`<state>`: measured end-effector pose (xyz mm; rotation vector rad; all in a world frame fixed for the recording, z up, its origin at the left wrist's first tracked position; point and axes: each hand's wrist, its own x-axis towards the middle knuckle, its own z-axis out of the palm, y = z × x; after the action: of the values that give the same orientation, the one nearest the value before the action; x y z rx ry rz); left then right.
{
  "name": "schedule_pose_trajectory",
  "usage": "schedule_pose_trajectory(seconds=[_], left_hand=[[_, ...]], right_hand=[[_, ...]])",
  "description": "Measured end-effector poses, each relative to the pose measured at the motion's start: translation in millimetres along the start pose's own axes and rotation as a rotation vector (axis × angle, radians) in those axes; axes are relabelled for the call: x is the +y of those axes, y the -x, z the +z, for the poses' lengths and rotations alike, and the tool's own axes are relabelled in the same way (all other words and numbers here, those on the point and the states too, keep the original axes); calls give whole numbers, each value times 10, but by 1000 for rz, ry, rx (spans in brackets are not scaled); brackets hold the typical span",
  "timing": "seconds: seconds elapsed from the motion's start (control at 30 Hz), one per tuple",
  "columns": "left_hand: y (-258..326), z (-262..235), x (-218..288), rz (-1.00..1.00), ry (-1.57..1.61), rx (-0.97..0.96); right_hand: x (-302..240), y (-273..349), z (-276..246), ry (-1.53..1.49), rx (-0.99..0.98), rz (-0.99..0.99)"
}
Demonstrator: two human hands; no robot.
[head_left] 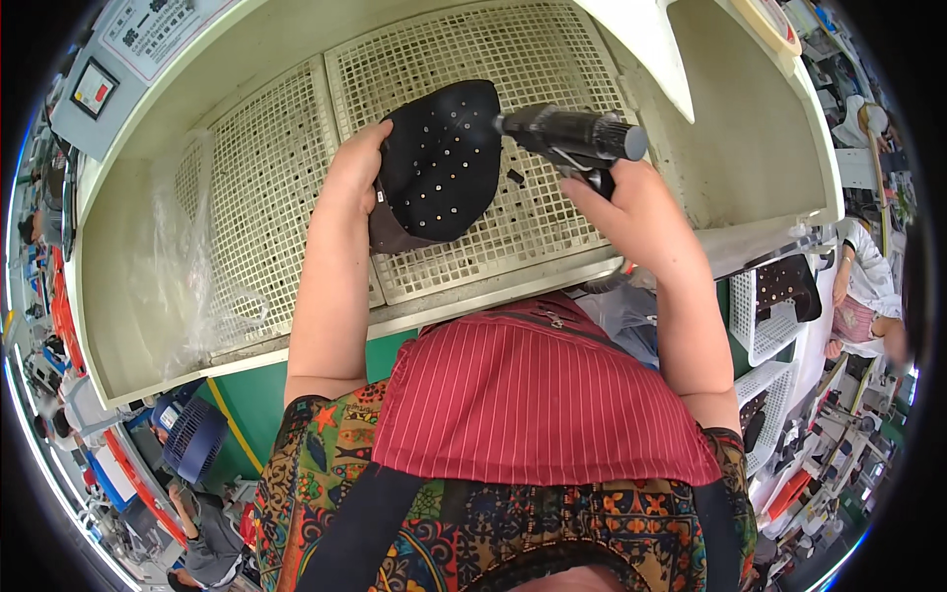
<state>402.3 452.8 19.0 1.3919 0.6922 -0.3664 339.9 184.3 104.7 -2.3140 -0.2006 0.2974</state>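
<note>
My left hand [351, 170] is closed on the left edge of a black cap-like piece [444, 163], thumb near its top corner. The piece is dotted with small shiny studs and has a dark brown band [402, 233] along its lower edge. To its right, my right hand [636, 209] is wrapped round the grip of a black pistol-shaped tool [564, 128]. The tool's narrow nozzle points left at the piece, close to its right edge. Most of the tool's grip is hidden by my fingers. A small black bit [515, 178] lies below the nozzle.
Beneath my hands is a pale bin [123, 296] floored with perforated plastic grids [266, 207]. Clear plastic film [187, 266] hangs at its left side. White baskets [774, 340] with similar studded pieces stand at right. A blue fan [195, 439] is lower left; other people work beyond.
</note>
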Motion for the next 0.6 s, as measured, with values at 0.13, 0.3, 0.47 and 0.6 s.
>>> schedule_pose_trajectory(seconds=[0.13, 0.3, 0.47, 0.6], left_hand=[[80, 63, 38, 0, -22, -24], [144, 110, 9, 95, -95, -68], [233, 143, -113, 224, -216, -57], [304, 161, -251, 395, -359, -51]], right_hand=[[-60, -148, 80, -17, 5, -32], [171, -95, 32, -17, 173, 5], [146, 160, -48, -5, 33, 117], [227, 338, -7, 49, 5, 5]])
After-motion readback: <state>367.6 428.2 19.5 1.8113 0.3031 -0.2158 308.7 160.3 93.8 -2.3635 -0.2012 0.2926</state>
